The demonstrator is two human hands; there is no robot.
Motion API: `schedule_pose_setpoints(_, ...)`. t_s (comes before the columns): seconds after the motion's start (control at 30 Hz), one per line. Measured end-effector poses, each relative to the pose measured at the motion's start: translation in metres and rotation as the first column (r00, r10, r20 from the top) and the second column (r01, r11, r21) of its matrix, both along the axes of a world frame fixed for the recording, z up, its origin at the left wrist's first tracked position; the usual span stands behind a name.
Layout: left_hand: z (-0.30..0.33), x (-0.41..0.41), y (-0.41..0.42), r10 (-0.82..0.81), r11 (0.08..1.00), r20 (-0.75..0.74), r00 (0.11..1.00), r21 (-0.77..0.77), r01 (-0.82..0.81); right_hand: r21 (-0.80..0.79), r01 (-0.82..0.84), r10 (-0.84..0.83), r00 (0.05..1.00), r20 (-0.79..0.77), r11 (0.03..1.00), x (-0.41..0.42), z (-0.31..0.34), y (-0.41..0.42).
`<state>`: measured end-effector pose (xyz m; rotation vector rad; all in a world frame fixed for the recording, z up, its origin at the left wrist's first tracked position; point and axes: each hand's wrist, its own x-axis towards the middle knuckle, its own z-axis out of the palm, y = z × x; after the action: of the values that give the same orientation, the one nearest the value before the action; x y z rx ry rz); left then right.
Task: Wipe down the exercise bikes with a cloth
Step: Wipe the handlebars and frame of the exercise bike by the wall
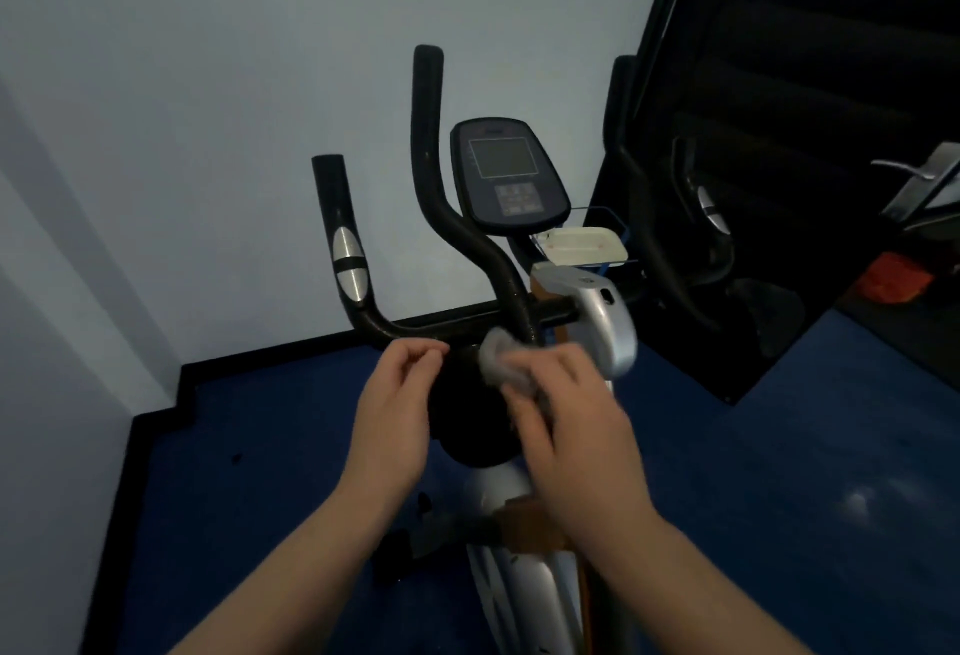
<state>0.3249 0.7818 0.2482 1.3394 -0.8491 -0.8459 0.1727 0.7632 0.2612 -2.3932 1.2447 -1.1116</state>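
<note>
Nearest, right hand (566, 425) grip clenched on grey cloth (501, 360) against exercise bike (519, 524) handlebar stem (519, 301), left hand (395, 410) loosely curled, grasping nothing, just below crossbar; beyond, console (506, 173) with illegible writing, white tray (582, 243), blue floor (260, 446), pale wall (208, 82).

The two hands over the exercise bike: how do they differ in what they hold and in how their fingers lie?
The right hand grips a crumpled grey cloth against the black handlebar, while the left hand holds nothing that can be seen. The right hand is blurred, as if moving; the left hand shows sharply. The left hand's fingers curl loosely beside the bar; the right hand's wrap round the cloth. Both are bare and hover near the handlebar's junction.
</note>
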Motion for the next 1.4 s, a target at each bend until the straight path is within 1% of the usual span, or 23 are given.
schedule_pose_setpoints(0.03,0.003,-0.001,-0.005,-0.017,0.999,0.037,0.999,0.036,0.016,-0.020,0.080,-0.079,0.996,0.031,0.997,0.003,0.003,-0.005)
schedule_pose_setpoints(0.1,0.008,-0.002,-0.017,-0.089,0.992,0.124,0.988,0.097,0.077,0.033,0.149,-0.151,0.986,0.069,0.988,0.014,0.002,-0.006)
schedule_pose_setpoints(0.17,0.013,-0.003,-0.027,-0.200,0.975,0.254,0.946,0.144,0.168,0.098,0.125,-0.134,0.987,0.087,0.987,0.013,-0.009,0.002)
schedule_pose_setpoints(0.23,0.016,0.000,-0.035,-0.289,0.953,0.385,0.877,0.203,0.225,0.111,0.079,-0.090,0.991,0.101,0.991,0.000,-0.013,0.006)
schedule_pose_setpoints(0.3,0.017,0.002,-0.039,-0.323,0.942,0.447,0.834,0.242,0.235,0.128,0.073,-0.094,0.981,0.168,0.989,-0.015,-0.003,-0.004)
schedule_pose_setpoints(0.4,0.014,0.006,-0.038,-0.328,0.941,0.394,0.859,0.219,0.259,0.070,0.111,-0.125,0.964,0.234,0.991,-0.021,0.019,-0.044)
schedule_pose_setpoints(0.47,0.011,0.007,-0.034,-0.337,0.939,0.401,0.852,0.208,0.273,0.094,0.086,-0.101,0.981,0.164,0.992,-0.009,0.024,-0.071)
schedule_pose_setpoints(0.53,0.012,0.002,-0.027,-0.328,0.944,0.428,0.842,0.189,0.271,0.147,0.039,-0.054,0.994,0.095,0.988,0.002,0.013,-0.084)
schedule_pose_setpoints(0.57,0.015,0.002,-0.023,-0.318,0.948,0.463,0.827,0.182,0.263,0.174,-0.001,-0.020,0.993,0.120,0.985,0.007,0.006,-0.082)
schedule_pose_setpoints(0.63,0.008,0.014,-0.037,-0.351,0.936,0.466,0.812,0.207,0.286,0.202,0.009,-0.044,0.984,0.171,0.979,0.016,-0.022,-0.093)
schedule_pose_setpoints(0.7,0.011,0.006,-0.029,-0.359,0.933,0.528,0.770,0.204,0.295,0.137,0.010,-0.042,0.971,0.235,0.990,-0.001,-0.038,-0.072)
schedule_pose_setpoints(0.77,0.012,0.003,-0.027,-0.355,0.932,0.568,0.742,0.156,0.326,0.064,0.002,-0.017,0.971,0.240,0.998,-0.008,-0.042,-0.069)
schedule_pose_setpoints(0.83,0.011,0.006,-0.031,-0.336,0.939,0.564,0.754,0.134,0.318,0.016,-0.045,0.040,0.976,0.215,0.999,0.002,-0.032,-0.086)
schedule_pose_setpoints(0.87,0.011,0.006,-0.034,-0.326,0.942,0.567,0.756,0.134,0.306,0.015,-0.027,0.024,0.979,0.202,1.000,0.008,-0.023,-0.096)
schedule_pose_setpoints(0.9,0.012,0.005,-0.033,-0.322,0.944,0.583,0.746,0.137,0.300,0.014,0.012,-0.015,0.979,0.201,1.000,0.013,-0.016,-0.103)
schedule_pose_setpoints(0.97,0.016,0.004,-0.032,-0.307,0.945,0.636,0.708,0.116,0.306,0.023,0.082,-0.085,0.963,0.256,0.996,0.017,-0.018,-0.102)
schedule_pose_setpoints(1.03,0.023,0.007,-0.034,-0.291,0.944,0.692,0.660,0.097,0.315,0.067,0.099,-0.115,0.949,0.295,0.993,0.011,-0.032,-0.086)
schedule_pose_setpoints(1.1,0.029,0.013,-0.044,-0.232,0.956,0.761,0.606,0.061,0.288,0.070,0.054,-0.073,0.947,0.312,0.996,0.005,-0.039,-0.077)
schedule_pose_setpoints(1.13,0.032,0.017,-0.052,-0.199,0.966,0.779,0.594,0.052,0.255,0.047,0.022,-0.033,0.962,0.271,0.999,0.004,-0.036,-0.083)
schedule_pose_setpoints(1.2,0.035,0.022,-0.064,-0.186,0.978,0.779,0.599,0.090,0.187,0.012,-0.022,0.020,0.988,0.152,1.000,0.013,-0.018,-0.106)
schedule_pose_setpoints(1.23,0.035,0.023,-0.068,-0.191,0.980,0.768,0.611,0.114,0.163,0.000,-0.024,0.024,0.991,0.130,1.000,0.019,-0.010,-0.117)
schedule_pose_setpoints(1.3,0.029,0.020,-0.072,-0.193,0.981,0.743,0.641,0.141,0.131,0.024,-0.017,0.012,0.985,0.172,1.000,0.024,-0.005,-0.125)
schedule_pose_setpoints(1.4,0.023,0.017,-0.070,-0.160,0.987,0.719,0.677,0.139,0.086,0.101,-0.011,-0.013,0.973,0.230,0.995,0.006,-0.026,-0.101)
